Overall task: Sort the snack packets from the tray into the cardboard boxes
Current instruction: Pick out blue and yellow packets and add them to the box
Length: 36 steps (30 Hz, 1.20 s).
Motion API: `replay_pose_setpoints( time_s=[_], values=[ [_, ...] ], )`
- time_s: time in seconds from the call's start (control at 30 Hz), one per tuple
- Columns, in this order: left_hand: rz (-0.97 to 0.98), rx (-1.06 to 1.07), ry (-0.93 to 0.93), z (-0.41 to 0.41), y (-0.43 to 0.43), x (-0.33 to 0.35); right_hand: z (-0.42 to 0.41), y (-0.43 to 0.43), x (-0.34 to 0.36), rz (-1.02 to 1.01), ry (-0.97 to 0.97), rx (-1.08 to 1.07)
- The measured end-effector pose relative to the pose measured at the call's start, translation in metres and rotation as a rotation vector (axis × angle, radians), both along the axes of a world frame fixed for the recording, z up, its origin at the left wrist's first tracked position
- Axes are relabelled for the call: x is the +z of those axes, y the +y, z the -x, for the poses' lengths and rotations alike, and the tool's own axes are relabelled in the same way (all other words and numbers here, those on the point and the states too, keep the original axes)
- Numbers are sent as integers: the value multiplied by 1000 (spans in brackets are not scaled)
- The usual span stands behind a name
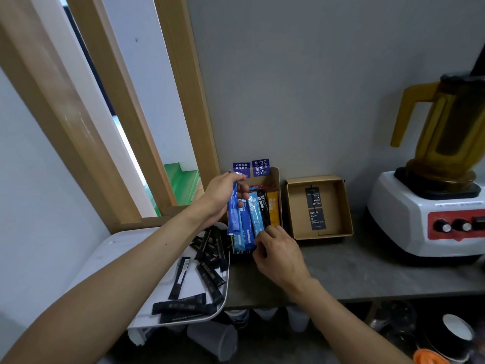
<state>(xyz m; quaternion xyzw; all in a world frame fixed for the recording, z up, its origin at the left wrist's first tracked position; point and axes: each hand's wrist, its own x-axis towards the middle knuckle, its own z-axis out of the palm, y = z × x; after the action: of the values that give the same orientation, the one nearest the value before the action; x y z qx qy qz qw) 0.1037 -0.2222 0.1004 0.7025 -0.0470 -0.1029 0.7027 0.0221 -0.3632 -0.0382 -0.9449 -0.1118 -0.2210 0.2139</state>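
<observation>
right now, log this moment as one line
left hand holds blue packet at filled box | right hand at boxed packets, grip unclear | black packets on tray

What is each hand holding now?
Left hand: holds a blue packet.
Right hand: fingers curled at the packets in the box; grip cannot be told.

A plain grey wall [328,74] closes the far side; on the left, a light wooden window frame [123,101] slants across a pale wall [23,166]; bright daylight and a green surface [181,182] show through its gap; a grey countertop [367,271] runs to the right, bearing a white blender [409,214] with an amber jug [451,127]; the dim space beneath holds cups [298,317].
</observation>
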Motion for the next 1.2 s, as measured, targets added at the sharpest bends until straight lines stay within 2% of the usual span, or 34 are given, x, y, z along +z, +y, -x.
replay_pose_setpoints(
  time_s=[0.2, 0.37, 0.5, 0.77, 0.97, 1.2],
  values=[
    [-46, -56, 12, 2, -2, -7, 4, -16, 1, -62, 58, 90],
    [-85, -91, 47, 1, -1, -12, 7, -23, 5, 100, 19, 62],
    [-196, -124, 127, 0, 0, -18, 3, -24, 16, 208, -13, -27],
    [-357, -131, 161, 2, -5, -24, -2, -27, 16, 339, 18, 15],
    [-330, -68, 152, -1, -9, -26, -2, -25, 15, 322, 31, 0],
    [-323, -90, 120, 1, -6, -27, 2, -21, 11, 260, 16, 2]
  ],
)
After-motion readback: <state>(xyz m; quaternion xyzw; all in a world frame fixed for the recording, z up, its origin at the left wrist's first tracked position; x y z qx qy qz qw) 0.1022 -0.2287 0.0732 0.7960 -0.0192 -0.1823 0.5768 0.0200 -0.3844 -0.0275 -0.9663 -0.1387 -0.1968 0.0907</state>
